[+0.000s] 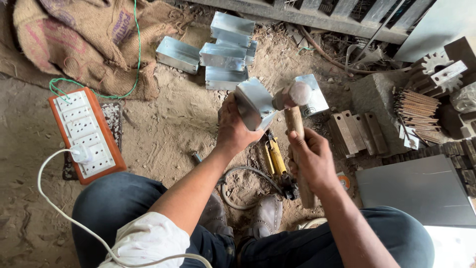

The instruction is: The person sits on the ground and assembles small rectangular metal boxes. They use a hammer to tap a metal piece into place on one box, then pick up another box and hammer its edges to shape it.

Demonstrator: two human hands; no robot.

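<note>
My left hand (233,130) grips a folded sheet-metal box (255,101), held up off the sandy ground at the middle of the view. My right hand (313,161) holds the wooden handle of a hammer (293,99). The hammer's round head sits right beside the box, at its right side. A second shiny metal piece (313,94) shows just behind the hammer head. My knees in dark trousers frame the bottom of the view.
Several finished metal boxes (223,52) lie at the back. An orange power strip (85,131) with a white cable lies left, burlap sacks (84,39) behind it. Yellow-handled snips (275,156) lie under my hands. Metal bars (358,131), a stone block (379,97) and a grey sheet (419,191) stand right.
</note>
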